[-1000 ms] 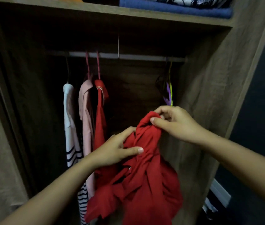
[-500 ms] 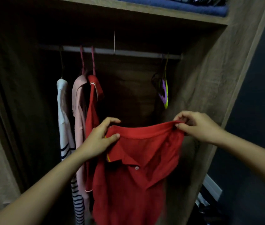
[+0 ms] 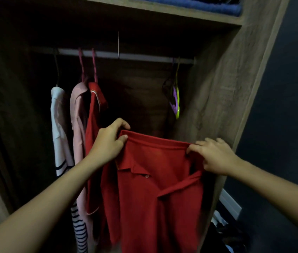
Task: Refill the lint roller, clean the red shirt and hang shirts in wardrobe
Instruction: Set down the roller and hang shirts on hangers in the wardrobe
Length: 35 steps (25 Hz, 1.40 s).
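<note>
A red polo shirt [image 3: 155, 194] hangs spread out in front of the open wardrobe, collar and button facing me. My left hand [image 3: 108, 143] pinches its top edge at the left corner. My right hand [image 3: 212, 154] grips the top edge at the right. Behind it the wardrobe rail [image 3: 126, 56] carries a white striped shirt [image 3: 60, 136], a pink shirt [image 3: 78, 125] and another red shirt [image 3: 94, 110] on hangers. Empty purple and green hangers [image 3: 175, 101] hang at the rail's right end.
A shelf [image 3: 162, 13] above the rail holds folded blue fabric [image 3: 199, 4]. The wardrobe's right side panel [image 3: 223, 92] stands close to my right hand. Loose items lie on the floor at the lower right [image 3: 223, 229]. Between the red hanging shirt and the empty hangers the rail is bare.
The bunched red shirt has been pulled open; my hands moved apart along its top edge, and it now hangs flat between them, held slightly lower in view.
</note>
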{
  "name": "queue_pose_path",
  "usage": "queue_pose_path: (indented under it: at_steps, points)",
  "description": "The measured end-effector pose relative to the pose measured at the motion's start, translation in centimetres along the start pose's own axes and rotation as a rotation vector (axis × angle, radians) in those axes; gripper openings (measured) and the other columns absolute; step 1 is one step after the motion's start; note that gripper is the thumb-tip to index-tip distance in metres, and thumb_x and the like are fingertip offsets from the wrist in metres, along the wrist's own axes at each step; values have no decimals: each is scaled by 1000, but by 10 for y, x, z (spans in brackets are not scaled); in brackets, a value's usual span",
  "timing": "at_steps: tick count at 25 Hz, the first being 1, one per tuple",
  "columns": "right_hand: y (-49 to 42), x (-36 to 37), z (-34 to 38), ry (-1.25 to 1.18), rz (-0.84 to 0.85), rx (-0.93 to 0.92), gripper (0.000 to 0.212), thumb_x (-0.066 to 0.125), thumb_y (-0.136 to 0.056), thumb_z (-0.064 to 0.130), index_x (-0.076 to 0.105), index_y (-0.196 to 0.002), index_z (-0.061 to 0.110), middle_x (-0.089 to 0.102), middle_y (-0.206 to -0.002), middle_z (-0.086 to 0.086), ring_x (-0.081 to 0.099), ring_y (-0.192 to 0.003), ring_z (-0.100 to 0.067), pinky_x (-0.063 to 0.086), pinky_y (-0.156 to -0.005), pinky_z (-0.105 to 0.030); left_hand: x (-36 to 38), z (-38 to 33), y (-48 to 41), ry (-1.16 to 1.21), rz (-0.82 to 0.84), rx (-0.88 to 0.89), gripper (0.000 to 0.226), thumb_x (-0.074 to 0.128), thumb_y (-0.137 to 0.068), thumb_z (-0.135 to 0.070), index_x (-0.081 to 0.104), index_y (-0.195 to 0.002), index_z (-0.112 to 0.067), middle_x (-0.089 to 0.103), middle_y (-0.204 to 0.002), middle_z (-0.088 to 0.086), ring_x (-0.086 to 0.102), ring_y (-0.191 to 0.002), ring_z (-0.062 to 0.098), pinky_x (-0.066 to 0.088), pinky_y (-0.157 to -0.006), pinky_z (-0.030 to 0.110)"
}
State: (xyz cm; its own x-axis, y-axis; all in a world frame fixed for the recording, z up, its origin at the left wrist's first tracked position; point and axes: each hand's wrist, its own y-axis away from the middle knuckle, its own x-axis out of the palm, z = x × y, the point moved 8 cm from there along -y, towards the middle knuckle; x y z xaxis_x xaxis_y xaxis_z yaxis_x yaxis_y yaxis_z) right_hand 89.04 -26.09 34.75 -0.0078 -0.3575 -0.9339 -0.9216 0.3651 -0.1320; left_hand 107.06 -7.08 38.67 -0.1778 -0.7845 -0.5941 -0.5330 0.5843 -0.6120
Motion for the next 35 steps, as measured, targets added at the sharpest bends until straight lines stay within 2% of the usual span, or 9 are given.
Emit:
queue_pose_path:
  at_steps: [2,5,10,16,23,26,29,32,35]
  points:
    - [-4,-22,-19,-121,-58,24,54,51,-75,17,44,-123,41,52,-124,10,45,-118,-18,34,-96,-42,8,4,-10,15,54,-34,19,62,-82,-5,59,-95,-19,60,-81,-4,49,-63,3,34,-61,2]
    - [-23,-58,-51,-3,-163,36,55,45,-76,16,43,-129,29,47,-132,6,47,-123,-17,25,-106,-45,19,-8,-30,103,172,-17,23,62,-85,-14,58,-104,-26,67,-94,-2,61,-84,12,43,-76,15]
    - [-40,-57,-69,388,-154,44,83,-5,-66,27,43,-132,11,50,-131,-8,60,-106,-25,18,-112,-49,57,-43,-66,152,197,-28,38,63,-86,-31,57,-121,-17,65,-111,0,61,-103,14,41,-86,18]
    - [-42,-47,-68,476,-165,10,72,3,-72,28,48,-124,9,55,-128,-13,61,-104,-30,27,-108,-47,114,-56,-152,417,104,-319,53,52,-90,-43,52,-126,-5,58,-127,15,53,-119,30,42,-102,35]
    - [-48,-37,-73,441,-164,11,47,29,-84,25,47,-124,7,56,-124,-15,61,-102,-32,26,-109,-48,130,-80,-181,265,-8,-245,38,50,-92,-34,59,-115,-5,64,-115,17,56,-113,32,42,-93,32]
    - [-49,-39,-72,461,-181,-3,54,20,-78,26,52,-119,8,59,-116,-13,63,-97,-32,31,-107,-47,109,-90,-171,272,-85,-179,34,52,-92,-29,58,-117,-7,65,-114,17,56,-113,31,41,-93,30]
    - [-49,-38,-71,472,-177,6,50,23,-80,24,53,-116,9,60,-113,-12,62,-96,-31,33,-106,-47,103,-72,-133,352,-130,-203,14,57,-89,-27,60,-91,-13,67,-83,10,60,-93,27,42,-80,29]
    - [-46,-42,-71,435,-157,21,42,36,-85,23,49,-121,7,57,-117,-13,60,-101,-32,30,-107,-46,102,-34,-72,298,-127,-235,35,57,-89,-35,42,-62,-18,53,-58,5,54,-67,25,35,-63,33]
    - [-45,-48,-68,382,-138,46,46,45,-82,25,46,-125,9,54,-122,-11,59,-107,-29,27,-109,-45,80,9,-11,260,-225,-246,44,53,-91,-35,37,-56,-14,47,-50,11,46,-51,19,30,-57,32]
